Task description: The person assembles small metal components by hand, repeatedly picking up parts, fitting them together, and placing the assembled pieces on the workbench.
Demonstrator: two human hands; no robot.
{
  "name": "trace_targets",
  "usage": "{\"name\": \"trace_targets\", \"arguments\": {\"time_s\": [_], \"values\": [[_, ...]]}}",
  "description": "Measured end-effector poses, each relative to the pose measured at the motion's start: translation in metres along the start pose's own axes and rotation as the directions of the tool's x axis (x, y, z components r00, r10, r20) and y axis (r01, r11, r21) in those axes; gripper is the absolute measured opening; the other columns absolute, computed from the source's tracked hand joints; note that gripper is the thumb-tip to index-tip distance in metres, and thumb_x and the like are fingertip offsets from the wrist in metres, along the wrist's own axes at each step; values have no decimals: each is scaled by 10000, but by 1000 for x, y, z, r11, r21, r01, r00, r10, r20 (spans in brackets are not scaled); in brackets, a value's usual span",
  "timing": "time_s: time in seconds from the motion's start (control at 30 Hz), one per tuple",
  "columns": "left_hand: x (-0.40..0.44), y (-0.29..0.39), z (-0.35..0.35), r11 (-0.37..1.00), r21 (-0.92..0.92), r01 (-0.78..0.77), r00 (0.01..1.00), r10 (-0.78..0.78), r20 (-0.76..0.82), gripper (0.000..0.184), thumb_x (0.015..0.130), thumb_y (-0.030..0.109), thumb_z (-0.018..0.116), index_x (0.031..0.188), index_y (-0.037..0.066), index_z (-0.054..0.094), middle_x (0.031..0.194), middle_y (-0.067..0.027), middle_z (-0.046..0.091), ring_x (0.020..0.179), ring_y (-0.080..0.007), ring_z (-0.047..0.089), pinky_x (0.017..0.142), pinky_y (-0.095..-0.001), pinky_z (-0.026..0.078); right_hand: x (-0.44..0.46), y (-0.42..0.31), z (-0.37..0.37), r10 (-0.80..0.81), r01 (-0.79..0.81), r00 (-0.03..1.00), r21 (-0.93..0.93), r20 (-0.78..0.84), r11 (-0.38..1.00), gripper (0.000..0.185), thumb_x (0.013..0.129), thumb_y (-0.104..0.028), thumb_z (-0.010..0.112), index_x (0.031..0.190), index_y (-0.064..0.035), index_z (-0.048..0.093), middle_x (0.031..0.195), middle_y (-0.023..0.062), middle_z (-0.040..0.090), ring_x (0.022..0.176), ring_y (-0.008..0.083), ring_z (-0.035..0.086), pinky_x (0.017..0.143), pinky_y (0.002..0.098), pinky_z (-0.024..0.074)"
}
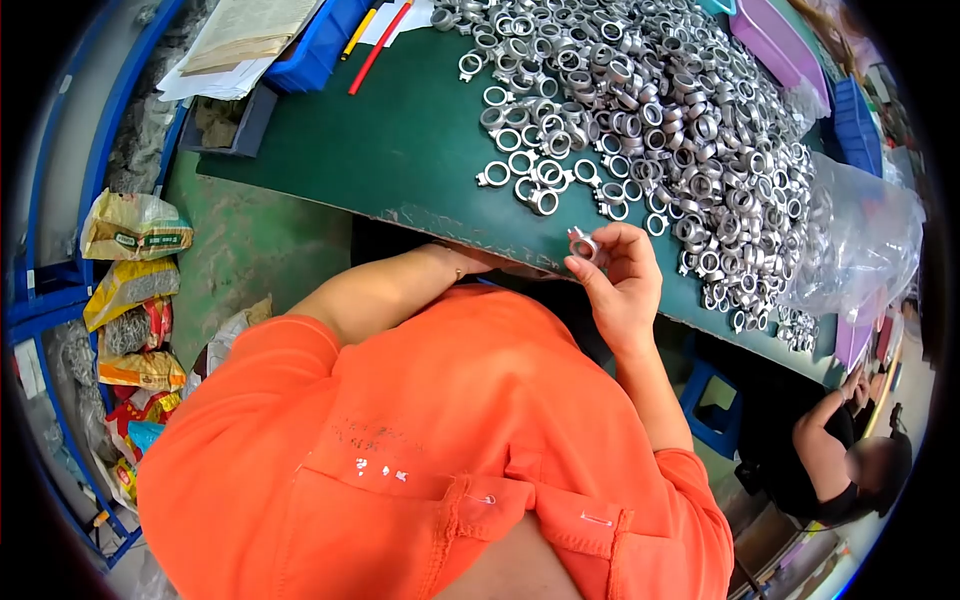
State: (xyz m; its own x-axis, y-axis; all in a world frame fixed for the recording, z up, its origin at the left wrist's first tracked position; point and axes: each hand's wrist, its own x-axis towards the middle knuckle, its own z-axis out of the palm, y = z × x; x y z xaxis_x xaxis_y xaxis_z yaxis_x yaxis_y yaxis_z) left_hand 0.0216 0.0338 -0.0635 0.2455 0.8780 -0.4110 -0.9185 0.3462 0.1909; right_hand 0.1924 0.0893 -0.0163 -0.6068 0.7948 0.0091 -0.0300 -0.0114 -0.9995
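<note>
Between the thumb and fingers of my right hand (628, 280) is a small grey metal ring (583, 247) with a little lug, held just over the table's front edge. My left hand (480, 259) reaches in at the table edge by my waist; its fingers are hidden, so what it holds cannot be seen. Beyond my right hand, a big heap of similar metal rings (690, 130) covers the right of the green table (400, 140). Several looser rings (548, 172) lie flat at the heap's near left side.
A red pen (380, 48) and a yellow pencil (360, 32) lie near a blue bin (318, 45) and papers (235, 45). A clear plastic bag (860, 225) sits right of the heap. Another person (825, 450) is at far right, near a blue stool (712, 402). Bags (135, 225) stand at left.
</note>
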Motion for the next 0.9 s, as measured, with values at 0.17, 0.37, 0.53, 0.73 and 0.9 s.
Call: {"name": "trace_targets", "arguments": {"time_s": [0.17,0.37,0.53,0.73,0.9], "values": [[-11,-4,-49,683,669,291,895,51,-442,353,850,213,569,1167,64,525,1119,-99,569,1082,-271,515,946,-397,399,0,-3,2,-74,72,997,-80,-26,994,476,692,73,704,1071,-32,436,865,33,578,755,93,547,641,205,425],[-72,16,-32,-113,981,158,987,26,-156,176,811,96,589,955,11,645,922,-104,638,860,-191,591,786,-291,459,6,7,9,-312,301,950,-252,-3,920,505,673,40,738,1075,-32,441,823,38,586,701,88,561,587,209,424],[-82,30,54,535,844,48,977,152,-152,135,817,50,620,932,-20,636,825,-44,634,686,-60,555,610,-193,446,13,5,19,-496,490,866,-304,63,817,412,629,65,746,955,-39,518,779,62,589,660,159,569,568,252,449],[-54,24,58,624,759,-184,951,309,-23,146,799,12,641,934,-9,590,855,-34,614,788,-87,580,692,-215,483,20,-8,19,-676,690,695,-493,245,530,354,637,123,654,929,-39,539,806,79,590,701,262,561,596,322,466],[-50,21,53,459,813,-358,887,438,144,176,778,-68,620,948,-35,589,972,-62,591,875,-118,592,791,-244,509,23,-11,15,-647,705,698,-456,308,543,343,622,162,584,908,-22,536,830,100,585,736,282,555,645,343,462]]}}
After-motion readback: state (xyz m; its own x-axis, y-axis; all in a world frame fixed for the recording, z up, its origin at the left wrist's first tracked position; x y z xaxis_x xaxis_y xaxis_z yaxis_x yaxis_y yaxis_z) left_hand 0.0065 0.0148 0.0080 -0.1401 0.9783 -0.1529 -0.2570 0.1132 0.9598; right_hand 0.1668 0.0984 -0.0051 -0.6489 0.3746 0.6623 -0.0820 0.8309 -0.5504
